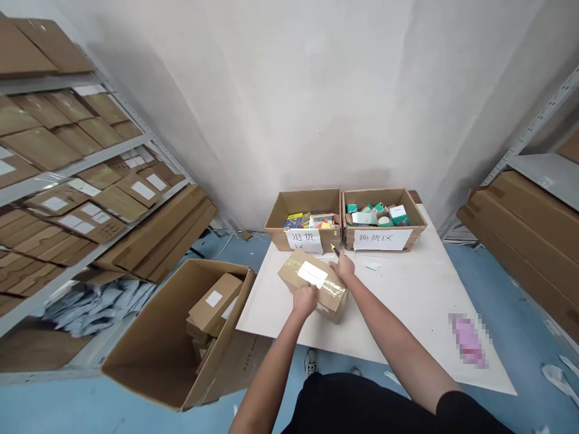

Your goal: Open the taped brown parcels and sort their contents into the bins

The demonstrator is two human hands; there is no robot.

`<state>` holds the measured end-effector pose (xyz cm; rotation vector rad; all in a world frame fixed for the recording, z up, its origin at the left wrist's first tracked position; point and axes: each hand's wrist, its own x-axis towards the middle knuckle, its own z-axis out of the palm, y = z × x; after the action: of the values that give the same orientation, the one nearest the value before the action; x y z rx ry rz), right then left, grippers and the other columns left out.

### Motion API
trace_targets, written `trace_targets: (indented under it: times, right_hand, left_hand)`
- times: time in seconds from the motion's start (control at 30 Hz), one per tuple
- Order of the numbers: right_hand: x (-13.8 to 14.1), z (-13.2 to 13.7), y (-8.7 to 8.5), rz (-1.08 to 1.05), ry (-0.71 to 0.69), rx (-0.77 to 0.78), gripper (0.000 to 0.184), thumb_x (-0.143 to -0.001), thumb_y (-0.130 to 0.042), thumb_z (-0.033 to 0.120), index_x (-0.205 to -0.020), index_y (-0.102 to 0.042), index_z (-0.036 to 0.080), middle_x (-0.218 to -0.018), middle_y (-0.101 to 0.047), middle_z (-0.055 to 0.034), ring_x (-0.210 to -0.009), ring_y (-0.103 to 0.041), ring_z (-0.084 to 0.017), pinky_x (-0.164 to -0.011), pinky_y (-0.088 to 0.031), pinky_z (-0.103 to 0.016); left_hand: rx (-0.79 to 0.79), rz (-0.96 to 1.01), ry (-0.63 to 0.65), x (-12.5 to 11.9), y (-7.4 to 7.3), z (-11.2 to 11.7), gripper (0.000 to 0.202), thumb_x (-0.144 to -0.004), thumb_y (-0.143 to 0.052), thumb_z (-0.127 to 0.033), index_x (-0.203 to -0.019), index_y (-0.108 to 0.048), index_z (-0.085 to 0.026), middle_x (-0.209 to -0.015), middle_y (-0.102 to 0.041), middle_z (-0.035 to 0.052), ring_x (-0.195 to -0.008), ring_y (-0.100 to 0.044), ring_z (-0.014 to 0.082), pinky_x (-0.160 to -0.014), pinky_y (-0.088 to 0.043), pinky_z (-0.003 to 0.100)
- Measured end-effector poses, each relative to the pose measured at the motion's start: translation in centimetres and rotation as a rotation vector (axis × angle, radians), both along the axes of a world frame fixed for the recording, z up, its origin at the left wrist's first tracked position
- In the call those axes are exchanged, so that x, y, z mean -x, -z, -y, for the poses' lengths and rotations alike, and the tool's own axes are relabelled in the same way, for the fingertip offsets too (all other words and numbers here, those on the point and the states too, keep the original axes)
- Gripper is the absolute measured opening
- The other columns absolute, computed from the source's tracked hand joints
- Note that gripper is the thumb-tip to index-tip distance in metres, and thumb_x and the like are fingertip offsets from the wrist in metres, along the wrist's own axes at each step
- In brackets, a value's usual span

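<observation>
A taped cardboard box (289,271) with a white label sits at an angle on the white-covered table. My left hand (306,300) is closed at its near side, fingers curled against the cardboard beside the label. Over the box's far right part, my right hand (344,267) grips a slim yellow-and-black utility knife (335,249), its yellow end pointing up and away from me. The blade cannot be made out. Clear, shiny tape runs across the right end of the box.
Behind stand two open cartons with paper signs, the left carton (280,240) and the right carton (416,232), both holding small packages. A large open carton (149,355) with boxes stands on the floor at left. Shelves (122,147) flank the table (416,301). A pixelated pink patch (469,342) lies at right.
</observation>
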<state>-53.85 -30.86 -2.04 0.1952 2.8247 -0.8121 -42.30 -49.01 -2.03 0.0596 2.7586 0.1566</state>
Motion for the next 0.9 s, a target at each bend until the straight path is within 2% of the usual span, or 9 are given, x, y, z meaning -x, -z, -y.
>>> trace_targets:
  times: [0.1,0.2,0.3,0.4,0.53,0.6,0.67,0.73,0.9]
  right_hand:
    - [-3.2,-1.3,0.6,0.003,0.001,0.007,0.048,-0.095,-0.067,0.047,-0.132,-0.05,0.022,-0.118,-0.073,-0.0141,-0.111,-0.071,-0.03,-0.085,-0.048,-0.034]
    - [-6.8,-2.5,2.7,0.135,0.002,0.028,0.046,-0.093,-0.067,0.051,-0.127,-0.053,0.024,-0.114,-0.074,-0.0172,-0.107,-0.072,-0.034,-0.081,-0.05,-0.039]
    - [-8.1,-3.4,4.2,0.158,0.035,0.052,0.043,-0.092,-0.069,0.048,-0.125,-0.052,0.026,-0.114,-0.076,-0.0148,-0.106,-0.073,-0.032,-0.079,-0.051,-0.038]
    - [-6.4,-4.3,4.1,0.155,0.099,0.047,0.046,-0.091,-0.071,0.044,-0.126,-0.049,0.023,-0.115,-0.075,-0.0142,-0.107,-0.073,-0.031,-0.079,-0.051,-0.036]
    - [-2.6,-5.6,2.7,0.183,0.178,0.014,0.062,-0.083,-0.082,0.043,-0.129,-0.046,0.02,-0.118,-0.074,-0.0148,-0.109,-0.072,-0.029,-0.079,-0.051,-0.032]
    - [-1.8,-6.6,2.4,0.172,0.202,0.029,0.052,-0.092,-0.072,0.043,-0.13,-0.047,0.018,-0.118,-0.074,-0.0159,-0.109,-0.072,-0.028,-0.08,-0.051,-0.03]
    - [-2.3,-7.8,2.5,0.149,0.205,0.072,0.037,-0.103,-0.054,0.038,-0.133,-0.047,0.017,-0.113,-0.074,-0.0153,-0.104,-0.074,-0.025,-0.08,-0.05,-0.029]
    - [-3.6,-9.2,2.8,0.149,0.164,0.154,0.036,-0.107,-0.042,0.03,-0.141,-0.044,0.018,-0.106,-0.075,-0.0107,-0.088,-0.075,-0.021,-0.077,-0.05,-0.027]
    - [-7.1,-11.8,2.7,0.2,0.008,0.321,0.049,-0.105,-0.046,0.025,-0.152,-0.037,0.03,-0.103,-0.074,-0.0019,-0.053,-0.066,-0.011,-0.066,-0.049,-0.022]
  left_hand:
    - [0.06,0.053,0.081,3.3,-1.3,2.4,0.1,-0.079,-0.077,-0.039,-0.165,-0.026,-0.03,-0.172,-0.027,0.0154,-0.157,-0.026,0.039,-0.116,-0.042,0.05]
    - [0.034,0.136,0.214,4.8,-0.5,4.3,0.127,-0.067,-0.086,-0.056,-0.168,-0.014,-0.031,-0.178,-0.003,0.0106,-0.162,-0.004,0.0397,-0.125,-0.026,0.054]
    - [0.033,0.048,0.208,3.7,1.9,3.9,0.124,-0.069,-0.08,-0.07,-0.168,-0.017,-0.031,-0.177,-0.006,0.011,-0.162,-0.007,0.0392,-0.127,-0.021,0.054]
    - [0.115,-0.027,0.079,1.5,3.6,0.8,0.116,-0.076,-0.066,-0.081,-0.168,-0.021,-0.027,-0.176,-0.013,0.0164,-0.16,-0.015,0.045,-0.122,-0.026,0.058]
    - [0.215,-0.001,0.008,0.4,3.4,-3.9,0.115,-0.084,-0.045,-0.088,-0.168,-0.018,-0.014,-0.17,-0.021,0.0308,-0.153,-0.025,0.0557,-0.117,-0.028,0.066]
    - [0.22,0.029,0.043,0.8,2.7,-4.9,0.109,-0.087,-0.041,-0.085,-0.168,-0.021,-0.015,-0.166,-0.029,0.0327,-0.15,-0.032,0.0537,-0.116,-0.029,0.064]
    - [0.203,0.027,0.052,1.4,2.2,-4.9,0.101,-0.09,-0.04,-0.083,-0.167,-0.027,-0.019,-0.165,-0.035,0.0301,-0.151,-0.033,0.049,-0.116,-0.031,0.062]
    - [0.162,0.002,0.036,1.8,2.2,-4.2,0.095,-0.091,-0.04,-0.082,-0.166,-0.03,-0.024,-0.168,-0.031,0.0247,-0.156,-0.025,0.045,-0.118,-0.03,0.059]
    - [0.054,-0.004,0.058,1.4,3.7,-3.0,0.091,-0.094,-0.035,-0.081,-0.166,-0.027,-0.027,-0.177,-0.009,0.0129,-0.162,-0.006,0.0413,-0.125,-0.022,0.058]
